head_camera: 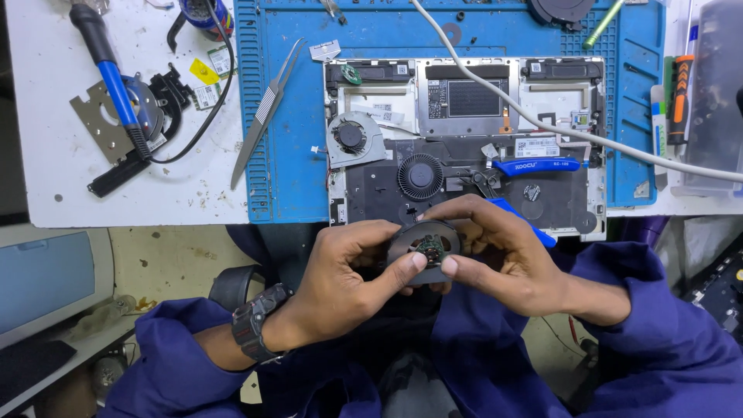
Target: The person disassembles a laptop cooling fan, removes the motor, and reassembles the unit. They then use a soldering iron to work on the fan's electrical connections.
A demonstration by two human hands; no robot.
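white rectangular label (536,146) on open laptop | yellow tag (204,71) on white bench, upper left

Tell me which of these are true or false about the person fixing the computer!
1. Both hands hold a small round fan housing. True: the left hand and right hand grip it together.
2. The tweezers lie on the floor. False: they rest on the blue mat.
3. A white cable crosses the opened laptop. True.
4. The watch is on the right wrist. False: it is on the left wrist.
5. The sleeves are red. False: they are dark blue.
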